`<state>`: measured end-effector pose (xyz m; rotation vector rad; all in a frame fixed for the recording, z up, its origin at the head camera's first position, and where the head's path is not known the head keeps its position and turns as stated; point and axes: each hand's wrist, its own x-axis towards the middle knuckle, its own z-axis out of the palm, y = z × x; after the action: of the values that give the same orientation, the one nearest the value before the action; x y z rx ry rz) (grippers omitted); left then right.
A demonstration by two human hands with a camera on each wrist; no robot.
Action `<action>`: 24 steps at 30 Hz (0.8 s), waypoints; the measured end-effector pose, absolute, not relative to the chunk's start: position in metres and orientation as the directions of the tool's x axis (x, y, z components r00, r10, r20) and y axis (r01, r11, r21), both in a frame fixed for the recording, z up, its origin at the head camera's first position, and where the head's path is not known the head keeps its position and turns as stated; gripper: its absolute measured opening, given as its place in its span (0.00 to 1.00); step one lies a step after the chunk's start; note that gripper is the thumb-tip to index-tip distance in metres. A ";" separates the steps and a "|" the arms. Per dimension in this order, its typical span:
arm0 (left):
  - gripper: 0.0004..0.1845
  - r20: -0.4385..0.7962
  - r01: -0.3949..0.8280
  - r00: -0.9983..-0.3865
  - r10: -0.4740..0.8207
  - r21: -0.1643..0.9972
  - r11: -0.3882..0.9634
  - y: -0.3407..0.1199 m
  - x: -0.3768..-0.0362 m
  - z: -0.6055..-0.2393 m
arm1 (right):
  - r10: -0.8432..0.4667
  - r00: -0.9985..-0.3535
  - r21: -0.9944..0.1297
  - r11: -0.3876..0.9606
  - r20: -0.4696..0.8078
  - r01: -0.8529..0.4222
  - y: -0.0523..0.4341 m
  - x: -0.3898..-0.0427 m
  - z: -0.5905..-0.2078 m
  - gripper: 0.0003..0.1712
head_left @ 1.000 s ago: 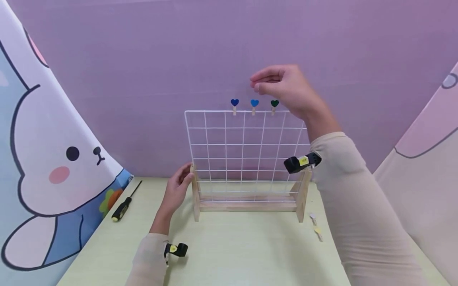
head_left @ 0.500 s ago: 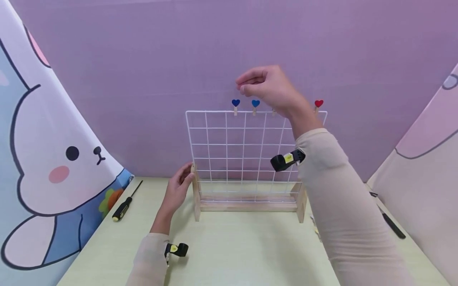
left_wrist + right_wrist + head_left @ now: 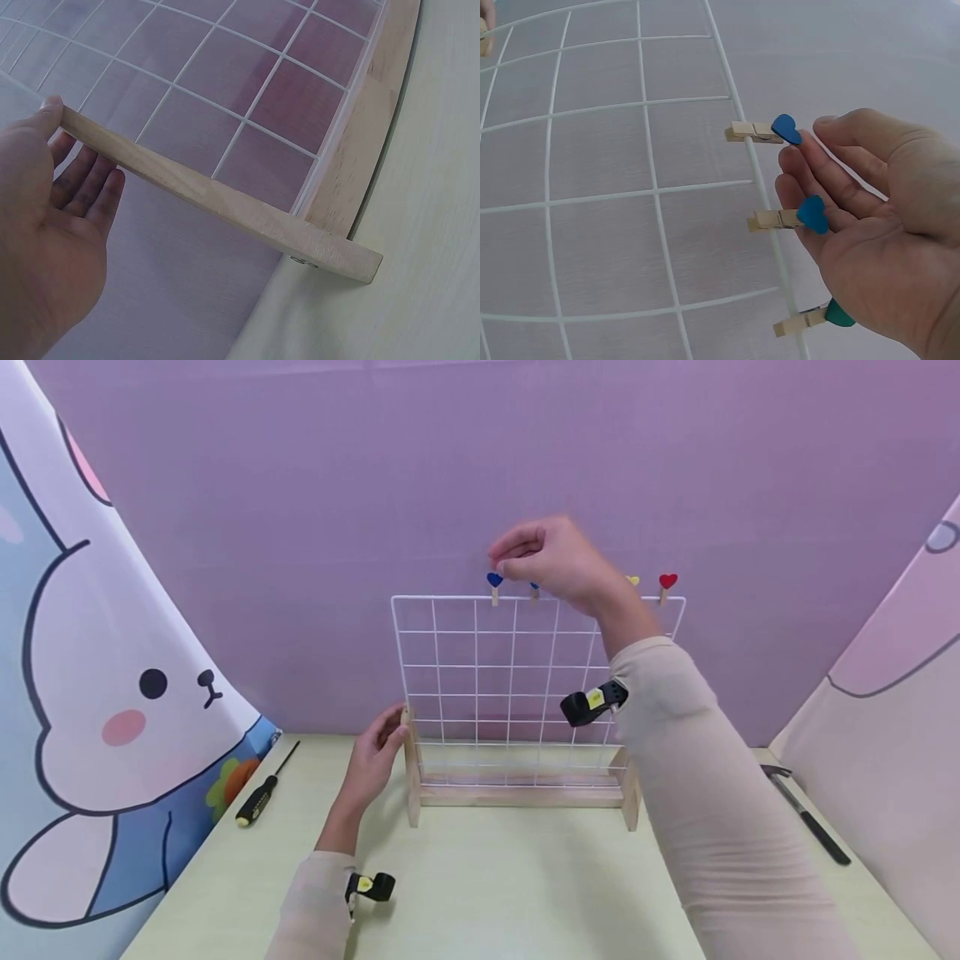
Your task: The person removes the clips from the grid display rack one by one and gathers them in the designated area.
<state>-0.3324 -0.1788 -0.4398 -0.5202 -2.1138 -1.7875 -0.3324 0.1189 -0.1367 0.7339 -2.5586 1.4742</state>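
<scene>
A white wire grid (image 3: 512,666) stands upright in a wooden stand (image 3: 519,797). Small heart clothespins bite its top wire: dark blue (image 3: 786,129), lighter blue (image 3: 812,214), green (image 3: 838,315), yellow (image 3: 633,581) and red (image 3: 667,581). My right hand (image 3: 885,217) is at the dark blue one, fingertips right at the heart's back edge, while the thumb stays a little apart from it. My left hand (image 3: 372,757) holds the top of the stand's left upright (image 3: 199,191), thumb on one side and fingers on the other.
A black-and-yellow screwdriver (image 3: 257,799) lies on the table (image 3: 480,893) at the left. At the far right is a claw hammer (image 3: 810,818), beyond my right sleeve (image 3: 720,785). A purple backdrop (image 3: 300,510) hangs behind the grid.
My right hand has moved left along the top wire, then lowered to the dark blue heart. The red clothespin and hammer have come into sight from behind the arm. The left hand keeps its place.
</scene>
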 end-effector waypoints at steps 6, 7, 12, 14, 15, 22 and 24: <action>0.25 0.474 0.478 -0.878 0.068 0.866 0.148 -0.179 -0.333 -0.442 | -0.366 -0.889 -0.779 0.457 0.274 -0.428 0.116 -0.335 -0.141 0.15; 0.25 0.475 0.480 -0.877 0.069 0.865 0.148 -0.179 -0.333 -0.442 | -0.364 -0.890 -0.777 0.461 0.276 -0.429 0.116 -0.335 -0.142 0.16; 0.25 0.475 0.481 -0.877 0.072 0.864 0.149 -0.177 -0.334 -0.441 | -0.346 -0.897 -0.774 0.473 0.276 -0.421 0.116 -0.336 -0.144 0.16; 0.24 0.474 0.479 -0.878 0.071 0.865 0.148 -0.177 -0.334 -0.441 | -0.339 -0.899 -0.774 0.476 0.276 -0.417 0.115 -0.336 -0.144 0.15; 0.24 0.474 0.479 -0.878 0.071 0.865 0.148 -0.177 -0.334 -0.441 | -0.336 -0.900 -0.775 0.477 0.276 -0.416 0.115 -0.335 -0.144 0.15; 0.24 0.472 0.478 -0.878 0.075 0.867 0.144 -0.175 -0.334 -0.440 | -0.291 -0.909 -0.794 0.453 0.299 -0.406 0.115 -0.334 -0.146 0.14; 0.24 0.469 0.474 -0.880 0.072 0.869 0.144 -0.175 -0.335 -0.440 | -0.278 -0.910 -0.796 0.449 0.308 -0.406 0.115 -0.333 -0.147 0.13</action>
<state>-0.3347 -0.1748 -0.4399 -0.5281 -2.1120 -1.7926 -0.3335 0.1149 -0.1467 0.6077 -2.5590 1.4609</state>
